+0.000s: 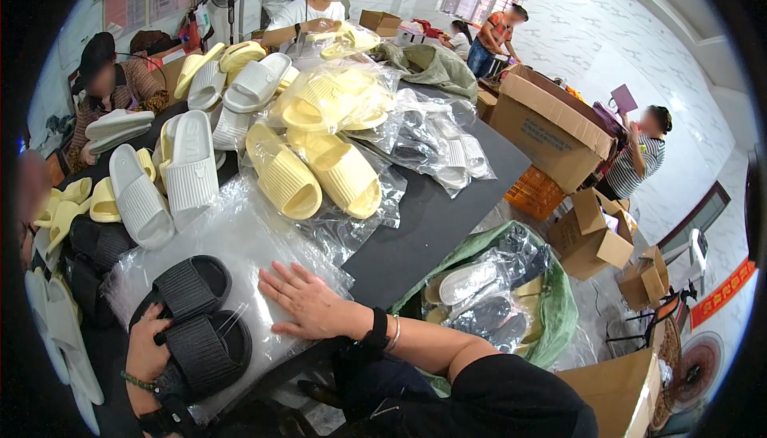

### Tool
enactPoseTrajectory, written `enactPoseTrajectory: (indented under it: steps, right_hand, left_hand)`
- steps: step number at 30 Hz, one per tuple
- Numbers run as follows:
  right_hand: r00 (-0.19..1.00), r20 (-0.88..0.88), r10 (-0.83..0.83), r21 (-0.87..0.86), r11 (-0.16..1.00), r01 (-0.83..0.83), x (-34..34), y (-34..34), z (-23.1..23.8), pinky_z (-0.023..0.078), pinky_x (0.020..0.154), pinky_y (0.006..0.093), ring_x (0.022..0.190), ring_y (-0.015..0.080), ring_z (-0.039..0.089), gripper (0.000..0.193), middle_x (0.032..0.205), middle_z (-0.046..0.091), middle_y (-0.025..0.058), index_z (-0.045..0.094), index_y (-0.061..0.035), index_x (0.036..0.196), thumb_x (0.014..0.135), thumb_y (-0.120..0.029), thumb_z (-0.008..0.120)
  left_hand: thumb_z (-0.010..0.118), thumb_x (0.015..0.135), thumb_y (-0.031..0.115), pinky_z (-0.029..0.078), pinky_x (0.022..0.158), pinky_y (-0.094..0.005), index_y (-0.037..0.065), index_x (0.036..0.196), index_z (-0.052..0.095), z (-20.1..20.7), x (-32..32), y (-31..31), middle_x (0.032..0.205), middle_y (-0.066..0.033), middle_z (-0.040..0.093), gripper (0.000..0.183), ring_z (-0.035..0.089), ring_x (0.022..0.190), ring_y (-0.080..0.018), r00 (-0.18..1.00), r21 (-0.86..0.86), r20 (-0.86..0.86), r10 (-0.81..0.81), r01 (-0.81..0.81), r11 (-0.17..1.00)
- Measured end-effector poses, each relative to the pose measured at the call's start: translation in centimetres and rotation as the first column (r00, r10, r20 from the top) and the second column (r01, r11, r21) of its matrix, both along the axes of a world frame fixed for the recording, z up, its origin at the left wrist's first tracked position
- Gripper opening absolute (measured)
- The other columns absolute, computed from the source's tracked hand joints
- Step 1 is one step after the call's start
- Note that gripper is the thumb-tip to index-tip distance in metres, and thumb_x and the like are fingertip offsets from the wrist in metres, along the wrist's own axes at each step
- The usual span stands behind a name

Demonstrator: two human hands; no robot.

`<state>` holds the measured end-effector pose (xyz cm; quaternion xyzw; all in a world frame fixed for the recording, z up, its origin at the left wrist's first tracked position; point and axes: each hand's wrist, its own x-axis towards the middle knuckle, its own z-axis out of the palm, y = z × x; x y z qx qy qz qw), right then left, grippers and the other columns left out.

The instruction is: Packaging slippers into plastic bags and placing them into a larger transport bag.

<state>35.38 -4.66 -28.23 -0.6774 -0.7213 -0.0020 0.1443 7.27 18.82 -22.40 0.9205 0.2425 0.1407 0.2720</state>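
A pair of black ribbed slide slippers [209, 346] lies side by side at the near left of the table, with a thin clear tag loop standing up from one strap. My left hand [147, 345] is closed round their outer edge; some of its fingers are hidden by the slippers. Under them spreads a stack of clear plastic bags [240, 234]. My right hand [307, 302] lies flat on the bags, fingers spread, to the right of the slippers. Just beyond are grey slippers [192, 168] and yellow slippers [343, 173], the yellow ones partly on clear plastic.
Bagged slippers [439, 138] lie farther back on the dark table [415, 234]. To my right, a green sack [559, 310] holds more bagged pairs. Cardboard boxes [551, 122] and an orange crate [534, 192] stand beyond. Several people work around the room, some at the table's far and left sides.
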Motion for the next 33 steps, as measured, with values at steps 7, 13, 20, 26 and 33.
enactPoseTrajectory:
  steps: [7, 13, 20, 26, 33]
  right_hand:
    - [0.999, -0.046, 0.004, 0.053, 0.999, -0.001, 0.1, 0.1, -0.5, 0.016, 0.12, 0.0509, 0.149, 0.0371, 0.02, 0.082, 0.158, 0.028, 0.0205, 0.031, 0.0043, 0.149, 0.094, -0.052, 0.052]
    - [0.999, -0.04, 0.002, 0.041, 0.999, -0.001, 0.1, 0.0, -0.5, 0.016, 0.121, 0.0508, 0.148, 0.037, 0.02, 0.082, 0.158, 0.028, 0.0204, 0.031, 0.0044, 0.149, 0.094, -0.053, 0.052]
    - [1.0, -0.004, -0.002, 0.013, 1.0, 0.002, 0.0, 0.0, 0.2, 0.019, 0.119, 0.0505, 0.148, 0.0368, 0.021, 0.08, 0.159, 0.025, 0.0208, 0.028, 0.0049, 0.15, 0.097, -0.051, 0.049]
    - [1.0, 0.0, -0.005, 0.022, 1.0, 0.005, -0.1, 0.1, -0.2, 0.02, 0.119, 0.0504, 0.148, 0.0366, 0.021, 0.08, 0.159, 0.025, 0.0203, 0.028, 0.0042, 0.151, 0.097, -0.051, 0.049]
    - [1.0, -0.024, -0.012, 0.034, 0.999, 0.013, -0.1, -0.1, -0.2, 0.018, 0.12, 0.0508, 0.148, 0.0375, 0.022, 0.079, 0.158, 0.028, 0.0204, 0.032, 0.0028, 0.15, 0.096, -0.052, 0.05]
  left_hand:
    - [0.072, 0.071, 0.011, 0.036, 0.112, -0.0416, -0.001, 0.104, 0.071, -0.4, 0.0, 0.2, 0.13, -0.0248, 0.06, 0.035, 0.053, 0.127, -0.0409, 1.0, 0.001, -0.001, -0.023, 0.023, 1.0]
    - [0.075, 0.069, 0.006, 0.038, 0.111, -0.0415, -0.001, 0.103, 0.071, -0.8, -0.1, 0.6, 0.132, -0.0255, 0.059, 0.035, 0.052, 0.128, -0.0424, 0.999, 0.003, 0.009, -0.038, 0.038, 0.999]
    - [0.076, 0.069, 0.005, 0.037, 0.112, -0.045, -0.002, 0.101, 0.068, -2.2, -1.2, 1.5, 0.131, -0.0263, 0.059, 0.034, 0.052, 0.127, -0.0428, 0.996, 0.045, 0.066, -0.053, 0.05, 0.998]
    - [0.076, 0.069, 0.005, 0.036, 0.113, -0.0458, -0.003, 0.1, 0.067, -1.9, -1.0, 1.2, 0.127, -0.0266, 0.061, 0.033, 0.055, 0.123, -0.0434, 0.995, 0.049, 0.09, -0.051, 0.047, 0.998]
    - [0.074, 0.07, 0.005, 0.039, 0.111, -0.0438, -0.003, 0.1, 0.068, -1.9, -0.7, 1.0, 0.126, -0.026, 0.062, 0.032, 0.056, 0.122, -0.0435, 0.995, 0.104, 0.076, -0.071, 0.063, 0.993]
